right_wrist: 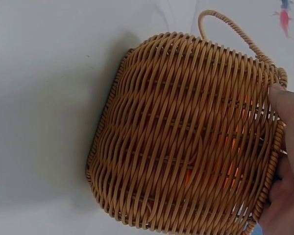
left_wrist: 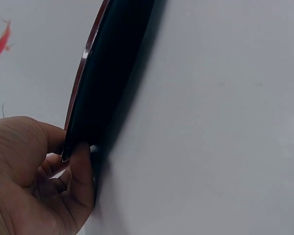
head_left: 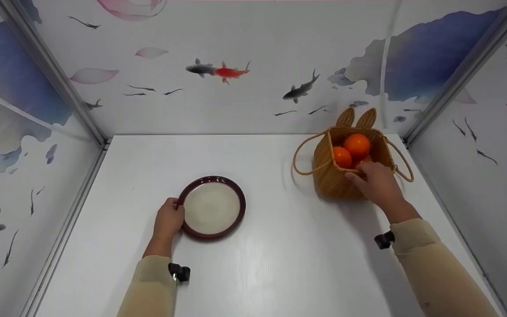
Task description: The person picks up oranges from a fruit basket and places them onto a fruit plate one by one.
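A white table (head_left: 258, 264) stood inside a booth of fish-printed walls (head_left: 253, 88). The plate (head_left: 213, 207), dark-rimmed with a pale centre, lay flat near the middle of the table, toward its left side. The left hand (head_left: 168, 220) gripped the plate's left rim, thumb on top and fingers curled beneath the edge, as the left wrist view showed. The wicker basket (head_left: 335, 176), with loop handles and two ear-shaped tabs, sat near the far right corner of the table. It held oranges (head_left: 356, 145), two plainly seen. The right hand (head_left: 379, 182) reached over the basket's near rim, thumb against the outer weave; whether its fingers gripped an orange could not be told.
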`<state>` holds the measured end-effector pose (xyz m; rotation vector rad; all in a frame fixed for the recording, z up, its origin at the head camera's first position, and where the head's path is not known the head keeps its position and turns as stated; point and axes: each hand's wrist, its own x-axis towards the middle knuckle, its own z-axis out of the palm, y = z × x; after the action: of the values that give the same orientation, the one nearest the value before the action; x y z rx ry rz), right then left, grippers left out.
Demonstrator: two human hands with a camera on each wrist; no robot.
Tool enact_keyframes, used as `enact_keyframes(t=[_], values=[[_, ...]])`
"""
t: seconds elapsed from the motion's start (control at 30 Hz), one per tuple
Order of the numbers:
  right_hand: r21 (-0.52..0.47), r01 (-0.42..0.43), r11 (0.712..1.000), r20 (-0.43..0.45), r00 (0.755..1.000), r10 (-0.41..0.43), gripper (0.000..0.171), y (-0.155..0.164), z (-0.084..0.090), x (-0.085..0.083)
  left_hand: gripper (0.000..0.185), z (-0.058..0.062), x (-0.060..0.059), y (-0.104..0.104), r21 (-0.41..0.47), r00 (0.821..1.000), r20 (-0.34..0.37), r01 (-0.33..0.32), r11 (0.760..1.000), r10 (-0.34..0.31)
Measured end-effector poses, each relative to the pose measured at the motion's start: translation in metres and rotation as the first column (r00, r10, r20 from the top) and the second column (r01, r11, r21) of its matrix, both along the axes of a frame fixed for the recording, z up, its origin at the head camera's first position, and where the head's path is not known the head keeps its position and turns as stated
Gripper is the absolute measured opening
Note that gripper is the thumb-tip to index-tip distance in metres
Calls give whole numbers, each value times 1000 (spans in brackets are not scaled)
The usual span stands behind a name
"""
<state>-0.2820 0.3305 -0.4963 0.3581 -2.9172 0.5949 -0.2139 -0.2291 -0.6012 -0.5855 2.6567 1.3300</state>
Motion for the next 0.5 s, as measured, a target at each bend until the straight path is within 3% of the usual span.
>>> enact_keyframes(t=[0.5], values=[[-24, -17, 1000, -16, 1000, 17, 26, -1, -3, 15, 45, 0, 1, 1, -5, 1000, -8, 12, 1000, -12]])
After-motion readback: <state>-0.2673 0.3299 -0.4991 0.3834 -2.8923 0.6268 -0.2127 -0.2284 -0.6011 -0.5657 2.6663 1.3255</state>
